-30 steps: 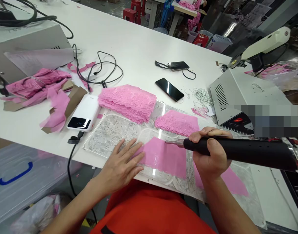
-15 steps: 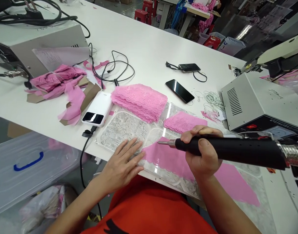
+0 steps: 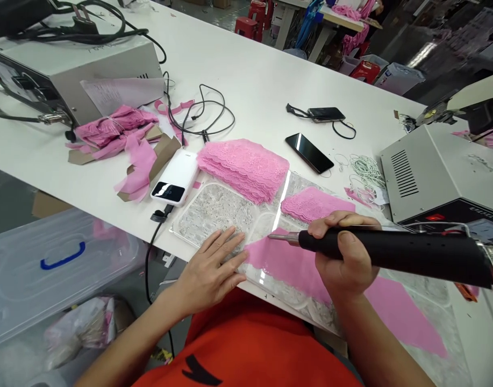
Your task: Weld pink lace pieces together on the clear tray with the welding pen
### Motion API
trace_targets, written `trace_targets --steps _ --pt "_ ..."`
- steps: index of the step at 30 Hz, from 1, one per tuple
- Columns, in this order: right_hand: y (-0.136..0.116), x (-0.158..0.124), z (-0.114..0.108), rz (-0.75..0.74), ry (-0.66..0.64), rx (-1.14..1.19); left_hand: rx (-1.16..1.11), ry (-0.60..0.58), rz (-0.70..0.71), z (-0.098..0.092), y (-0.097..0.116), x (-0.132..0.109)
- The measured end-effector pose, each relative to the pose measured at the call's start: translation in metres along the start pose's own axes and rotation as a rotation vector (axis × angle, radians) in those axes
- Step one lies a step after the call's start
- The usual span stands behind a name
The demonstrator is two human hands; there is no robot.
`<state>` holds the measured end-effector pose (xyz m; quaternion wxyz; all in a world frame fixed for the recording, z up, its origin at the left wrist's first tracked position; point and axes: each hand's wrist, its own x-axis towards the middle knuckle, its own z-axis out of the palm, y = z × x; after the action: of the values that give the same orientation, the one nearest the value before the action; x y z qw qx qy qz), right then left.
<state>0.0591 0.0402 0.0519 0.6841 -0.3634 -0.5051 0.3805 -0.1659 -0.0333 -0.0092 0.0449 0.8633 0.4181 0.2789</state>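
Observation:
My left hand [image 3: 212, 270] lies flat with fingers spread on a clear plastic template [image 3: 214, 215], fingertips touching the left edge of a pink lace strip [image 3: 288, 263] stretched over it. My right hand [image 3: 345, 252] is wrapped round a thick black cutting tool [image 3: 395, 252]. Its metal tip [image 3: 276, 235] points left and sits at the top left corner of the strip. A folded stack of pink lace [image 3: 244, 166] rests at the template's far edge, and a smaller pink lace piece [image 3: 314, 204] lies just beyond the tool.
A white power bank [image 3: 176, 177] lies left of the template with cables [image 3: 201, 115] behind it. Pink scraps and cardboard [image 3: 121, 142] sit at left before a grey machine [image 3: 72, 70]. Two phones [image 3: 309, 152] lie mid-table. Another grey machine [image 3: 435, 172] stands at right. A clear bin [image 3: 48, 269] is below the table.
The view has drifted so everything sits further right and lower in frame. The tool's tip has stayed at the strip's top left corner. My left hand has kept flat on the template.

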Motion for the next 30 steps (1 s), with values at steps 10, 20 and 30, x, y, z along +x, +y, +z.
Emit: trace_targets --steps 10,20,30 --pt "-0.002 -0.009 0.009 0.018 -0.06 0.065 0.017 0.012 0.003 -0.004 0.003 -0.004" --pt "-0.003 -0.01 0.008 0.039 -0.075 0.073 -0.013 0.015 -0.01 -0.003 0.003 -0.006" --pt "-0.001 -0.02 0.022 0.076 -0.153 0.164 0.015 0.019 -0.007 -0.002 0.004 -0.009"
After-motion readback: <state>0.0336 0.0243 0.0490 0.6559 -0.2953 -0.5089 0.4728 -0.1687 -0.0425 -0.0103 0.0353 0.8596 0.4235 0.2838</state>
